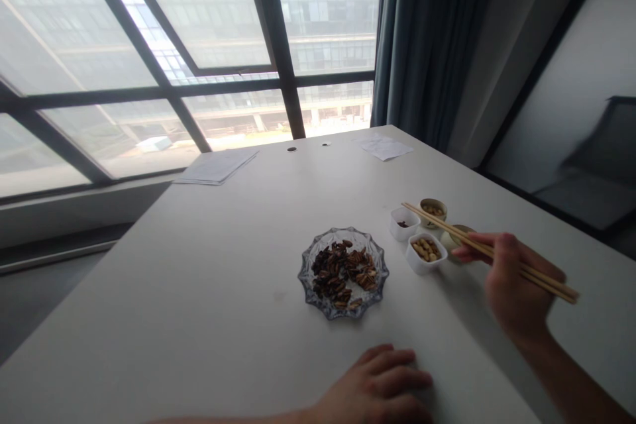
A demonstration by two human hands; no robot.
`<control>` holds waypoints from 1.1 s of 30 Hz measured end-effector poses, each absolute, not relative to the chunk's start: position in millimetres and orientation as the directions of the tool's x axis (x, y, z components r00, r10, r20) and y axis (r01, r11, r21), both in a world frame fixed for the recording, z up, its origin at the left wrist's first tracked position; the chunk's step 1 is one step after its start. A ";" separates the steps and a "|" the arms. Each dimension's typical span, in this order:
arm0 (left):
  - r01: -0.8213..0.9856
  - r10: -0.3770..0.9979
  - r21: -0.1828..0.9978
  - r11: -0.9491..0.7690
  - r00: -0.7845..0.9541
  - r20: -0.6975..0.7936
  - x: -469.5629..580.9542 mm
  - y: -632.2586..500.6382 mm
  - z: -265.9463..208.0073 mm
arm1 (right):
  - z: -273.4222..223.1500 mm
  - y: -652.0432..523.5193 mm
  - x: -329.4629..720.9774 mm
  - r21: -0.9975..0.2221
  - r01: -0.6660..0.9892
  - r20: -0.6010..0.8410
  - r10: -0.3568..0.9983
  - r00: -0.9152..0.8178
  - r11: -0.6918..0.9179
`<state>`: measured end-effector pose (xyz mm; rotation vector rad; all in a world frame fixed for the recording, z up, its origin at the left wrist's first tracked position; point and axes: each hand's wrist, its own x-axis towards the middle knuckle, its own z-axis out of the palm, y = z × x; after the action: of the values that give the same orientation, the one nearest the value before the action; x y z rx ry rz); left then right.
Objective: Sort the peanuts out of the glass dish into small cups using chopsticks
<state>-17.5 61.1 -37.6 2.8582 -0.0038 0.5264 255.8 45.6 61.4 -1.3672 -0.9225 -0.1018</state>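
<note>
My right hand (517,278) grips a pair of wooden chopsticks (447,228), their tips over the small containers. Beneath the tips stands a white square cup (396,230) with a few dark pieces in it. A second white cup (420,266) holds peanuts in the shell (426,250). Behind them is a round bowl (422,212) of brownish pieces; another round bowl (450,248) is partly hidden by the chopsticks and fingers. My left hand (380,384) rests on the table, fingers loosely spread, near a scalloped glass dish (309,298) of dark brown nuts or seeds (338,275).
The white table (223,291) reaches to the windows. Paper sheets (216,167) lie at its far left, and another sheet (385,147) at the far right. Two small holes are near the back edge. A dark curtain (427,46) hangs behind the right corner.
</note>
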 end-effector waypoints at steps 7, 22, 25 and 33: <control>-0.048 0.036 0.211 -0.976 0.925 0.378 -18.5 60.9 -38.2 | 53.2 41.5 239.8 -0.741 0.541 0.660 0.583 0.475 0.398; -0.041 0.046 0.227 -0.973 0.930 0.364 -18.1 59.6 -36.9 | 33.6 47.0 217.4 -0.759 0.413 0.593 0.796 0.120 0.503; -0.045 0.034 0.227 -0.973 0.942 0.334 -18.4 60.4 -35.1 | 29.7 48.0 217.7 -0.763 0.393 0.600 0.789 0.136 0.512; -0.045 0.045 0.233 -0.971 0.931 0.363 -17.8 59.8 -38.7 | 25.3 46.9 215.2 -0.771 0.397 0.601 0.773 0.200 0.497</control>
<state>-17.8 59.8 -38.7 2.8503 -0.0001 0.5445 215.2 46.9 25.3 -1.1017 -1.4158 0.3557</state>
